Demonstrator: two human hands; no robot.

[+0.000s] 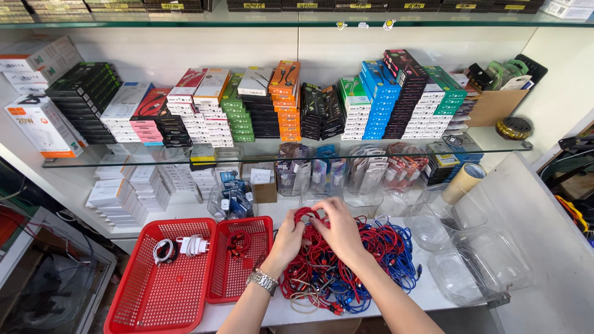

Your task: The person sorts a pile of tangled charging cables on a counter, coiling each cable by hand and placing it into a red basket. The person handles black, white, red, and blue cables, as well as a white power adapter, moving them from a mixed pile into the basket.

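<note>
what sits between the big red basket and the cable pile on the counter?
In the head view, a smaller red basket sits between the large red basket and the pile of red and blue cables. It holds a coiled red cable.

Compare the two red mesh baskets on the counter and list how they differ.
The larger red basket sits furthest left and reaches the counter's front edge; the smaller red basket sits beside it, nearer the left hand.
The larger basket holds a coiled white cable and a white charger; the smaller basket holds a coiled red cable.
Both are red, rectangular, perforated plastic, and mostly unfilled.
</note>
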